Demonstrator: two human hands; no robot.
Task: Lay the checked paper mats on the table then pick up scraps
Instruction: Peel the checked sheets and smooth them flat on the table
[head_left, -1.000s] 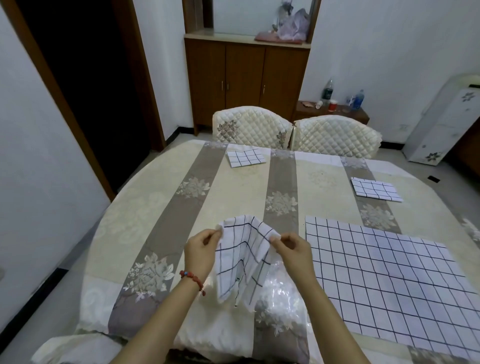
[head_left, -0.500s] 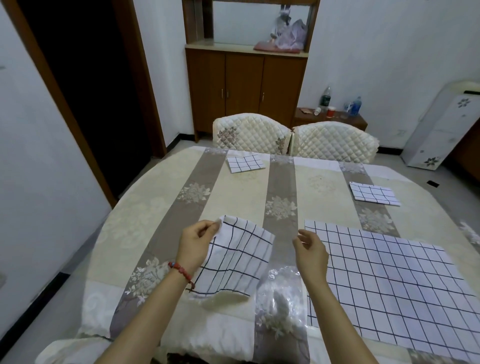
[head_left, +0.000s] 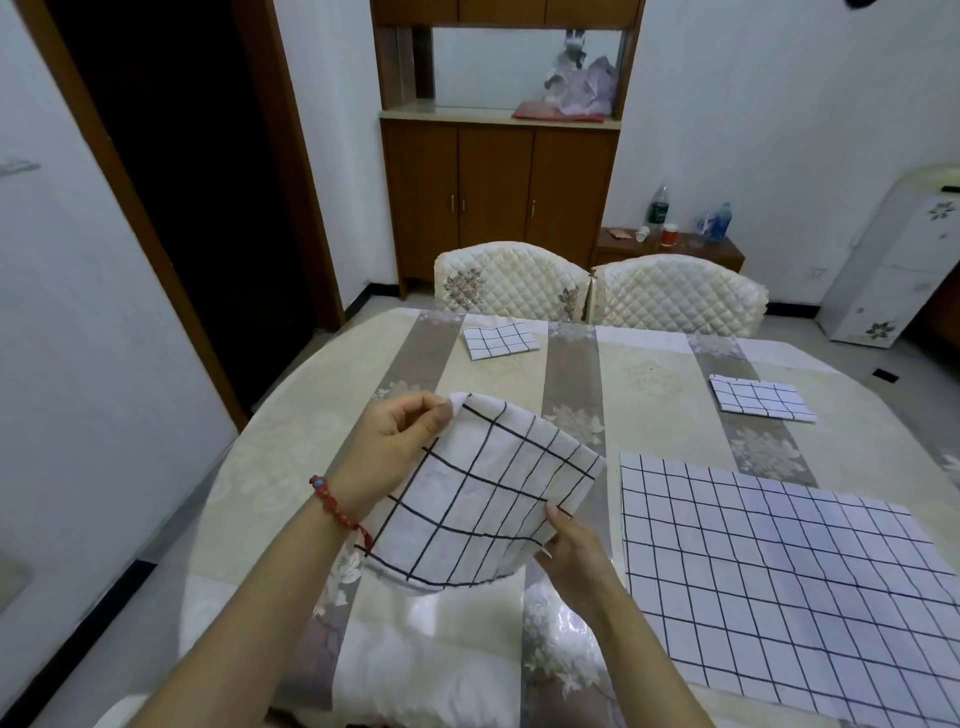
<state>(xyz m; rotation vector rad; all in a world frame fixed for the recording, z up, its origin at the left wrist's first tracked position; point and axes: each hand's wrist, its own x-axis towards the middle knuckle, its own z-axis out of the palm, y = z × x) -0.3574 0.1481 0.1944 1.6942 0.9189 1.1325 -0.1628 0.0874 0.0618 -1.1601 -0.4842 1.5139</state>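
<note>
Fingers of both hands, left hand (head_left: 400, 447) and right hand (head_left: 574, 553), pinching opposite corners of folded checked mat (head_left: 480, 499) above table (head_left: 270, 467).

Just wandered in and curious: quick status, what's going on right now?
Both hands, left hand and right hand, pinching a half-open checked mat. Held above the table. One big mat already flat. Nothing blocking.

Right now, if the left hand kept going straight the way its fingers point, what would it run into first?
The left hand points rightward across the table and pinches the held mat at its top corner. Past that mat, it would probably meet the folded mat first, though depth is unclear.
</note>
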